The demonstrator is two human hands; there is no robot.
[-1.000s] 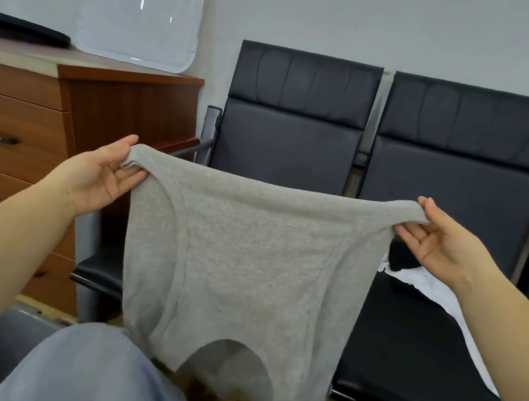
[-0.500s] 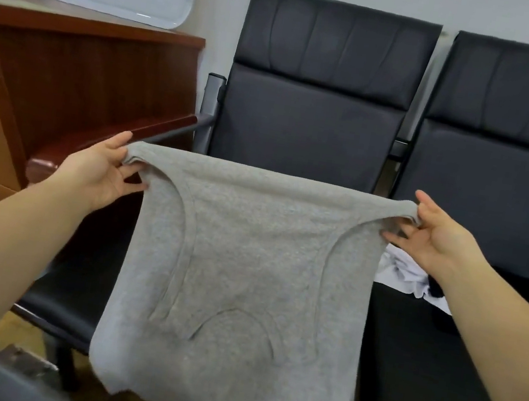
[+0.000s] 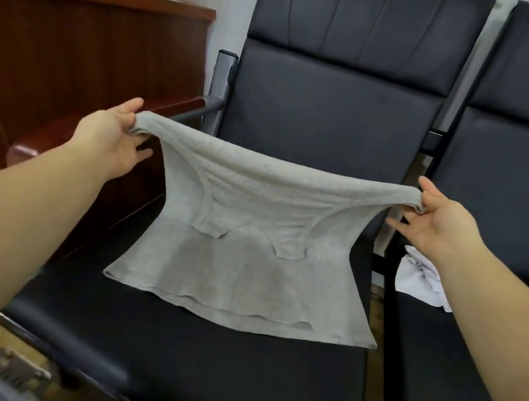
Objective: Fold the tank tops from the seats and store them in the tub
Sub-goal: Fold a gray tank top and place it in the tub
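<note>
No tub shows, and the white garment (image 3: 420, 280) on the right seat (image 3: 455, 386) is partly hidden behind the right forearm. The grey tank top (image 3: 245, 266) hangs between both hands, its hem lying on the left seat (image 3: 182, 360) near the middle. The left hand (image 3: 111, 141) and right hand (image 3: 443, 221) each pinch a folded corner, remaining fingers loosely spread.

We see a black padded seat (image 3: 195, 362) filling the middle; the lower half of a grey tank top (image 3: 243, 283) lies spread flat on its cushion, hem toward six o'clock, the upper part lifted clear toward twelve; at three o'clock a second black seat (image 3: 469, 388) stands just beside the first, with a crumpled white garment (image 3: 420, 277) lying on its cushion.
</note>
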